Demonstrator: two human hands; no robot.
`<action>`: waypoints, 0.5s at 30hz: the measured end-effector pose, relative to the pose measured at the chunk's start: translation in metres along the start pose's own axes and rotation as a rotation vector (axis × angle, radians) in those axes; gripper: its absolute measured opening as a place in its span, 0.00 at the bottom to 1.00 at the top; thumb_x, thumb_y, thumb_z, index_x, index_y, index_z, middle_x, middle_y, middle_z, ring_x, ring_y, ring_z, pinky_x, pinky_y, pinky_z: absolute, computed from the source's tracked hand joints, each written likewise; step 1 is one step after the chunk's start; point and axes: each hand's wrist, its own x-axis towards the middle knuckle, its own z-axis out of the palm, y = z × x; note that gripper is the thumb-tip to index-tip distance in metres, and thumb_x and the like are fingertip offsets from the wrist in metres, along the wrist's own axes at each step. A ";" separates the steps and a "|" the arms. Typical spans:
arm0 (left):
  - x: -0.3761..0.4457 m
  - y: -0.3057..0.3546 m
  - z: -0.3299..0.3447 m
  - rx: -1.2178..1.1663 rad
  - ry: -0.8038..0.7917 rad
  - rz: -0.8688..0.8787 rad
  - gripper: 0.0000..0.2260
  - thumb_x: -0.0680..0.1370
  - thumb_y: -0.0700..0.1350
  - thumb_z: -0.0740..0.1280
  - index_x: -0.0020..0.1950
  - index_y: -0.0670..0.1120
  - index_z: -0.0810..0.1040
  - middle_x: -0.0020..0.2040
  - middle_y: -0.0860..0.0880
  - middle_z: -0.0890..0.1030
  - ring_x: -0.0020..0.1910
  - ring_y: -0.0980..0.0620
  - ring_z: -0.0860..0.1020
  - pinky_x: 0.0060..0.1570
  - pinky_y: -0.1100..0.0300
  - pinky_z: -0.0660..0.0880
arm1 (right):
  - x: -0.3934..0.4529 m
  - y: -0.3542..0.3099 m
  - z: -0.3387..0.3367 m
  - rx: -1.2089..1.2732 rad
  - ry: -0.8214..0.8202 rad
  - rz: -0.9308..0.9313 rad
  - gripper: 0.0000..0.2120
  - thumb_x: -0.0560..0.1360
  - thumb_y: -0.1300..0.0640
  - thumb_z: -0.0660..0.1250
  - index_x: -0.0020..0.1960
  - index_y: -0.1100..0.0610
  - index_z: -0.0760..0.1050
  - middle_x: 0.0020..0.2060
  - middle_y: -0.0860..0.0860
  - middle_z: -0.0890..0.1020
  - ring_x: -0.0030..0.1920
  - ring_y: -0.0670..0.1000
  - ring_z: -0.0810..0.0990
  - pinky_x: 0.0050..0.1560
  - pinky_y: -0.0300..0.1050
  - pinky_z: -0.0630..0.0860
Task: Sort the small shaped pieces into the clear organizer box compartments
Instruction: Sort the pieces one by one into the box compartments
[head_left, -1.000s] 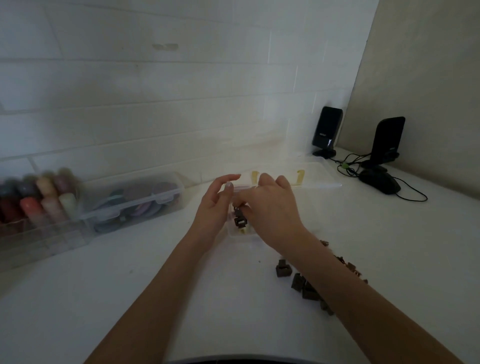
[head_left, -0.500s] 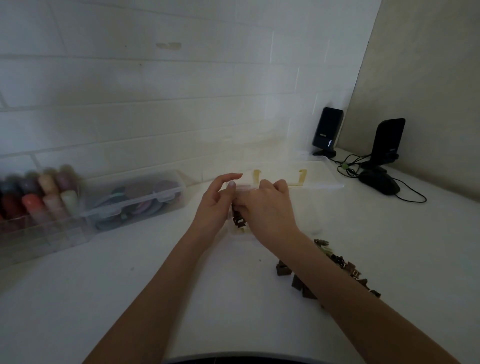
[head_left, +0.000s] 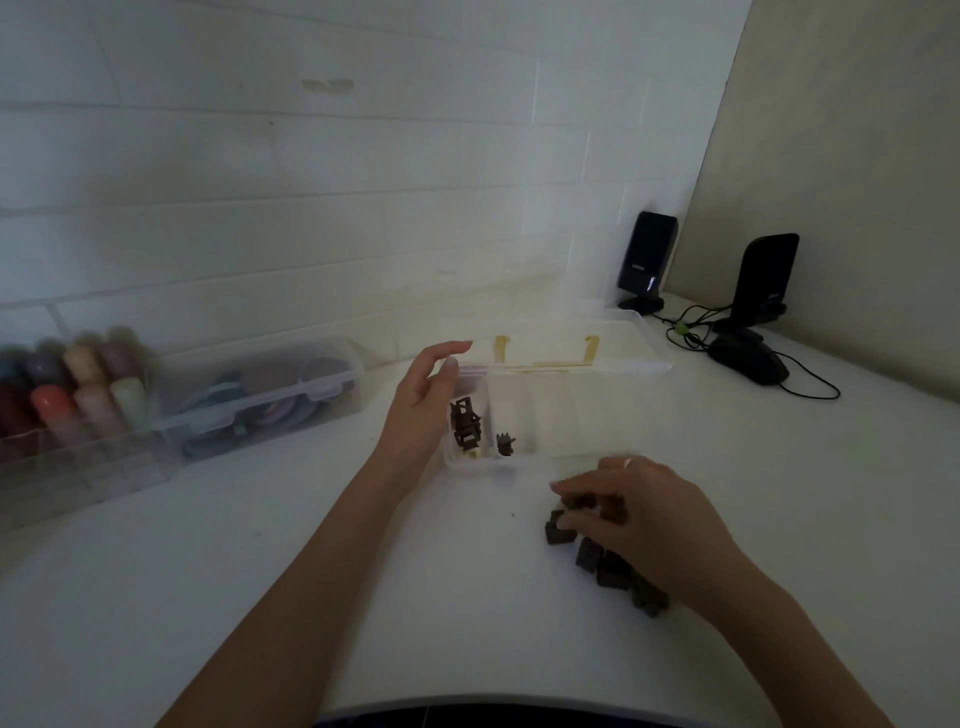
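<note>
The clear organizer box (head_left: 524, 465) stands open in the middle of the white table, its lid (head_left: 623, 338) folded back. Several dark brown pieces (head_left: 466, 426) lie in its leftmost compartment, and one small piece (head_left: 504, 443) lies in the compartment beside it. My left hand (head_left: 421, 405) rests against the box's left wall with relaxed fingers. A pile of brown pieces (head_left: 613, 571) lies on the table in front of the box, to the right. My right hand (head_left: 649, 519) is down on that pile, fingers and thumb curled around pieces at its left end; the fingertips are blurred.
A clear lidded box of tape rolls (head_left: 270, 395) and a rack of coloured bottles (head_left: 67, 395) stand at the left by the wall. Two black speakers (head_left: 647, 257) (head_left: 766, 275), a mouse (head_left: 748, 358) and cables sit at the back right.
My right hand has left the box's left compartments and come down and right onto the pile. The left hand has stayed at the box's left side.
</note>
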 end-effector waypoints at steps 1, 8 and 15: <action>0.000 0.000 0.000 0.000 0.005 -0.003 0.10 0.83 0.43 0.56 0.58 0.49 0.76 0.44 0.59 0.76 0.41 0.74 0.76 0.40 0.77 0.67 | -0.002 0.000 0.002 -0.037 -0.005 0.023 0.13 0.75 0.46 0.64 0.59 0.40 0.76 0.37 0.36 0.72 0.37 0.39 0.70 0.35 0.29 0.64; -0.001 0.001 0.000 0.015 0.019 -0.013 0.10 0.83 0.44 0.56 0.59 0.48 0.76 0.43 0.55 0.76 0.37 0.71 0.76 0.34 0.75 0.67 | -0.001 -0.006 0.005 0.058 -0.022 0.116 0.07 0.75 0.50 0.65 0.49 0.43 0.80 0.46 0.41 0.80 0.43 0.41 0.74 0.44 0.34 0.69; -0.001 0.001 -0.001 0.025 0.008 -0.004 0.11 0.83 0.44 0.56 0.59 0.48 0.76 0.43 0.56 0.75 0.38 0.72 0.75 0.38 0.76 0.67 | 0.001 -0.011 0.008 0.241 0.145 0.038 0.03 0.70 0.54 0.71 0.38 0.47 0.81 0.23 0.44 0.69 0.28 0.44 0.69 0.35 0.46 0.73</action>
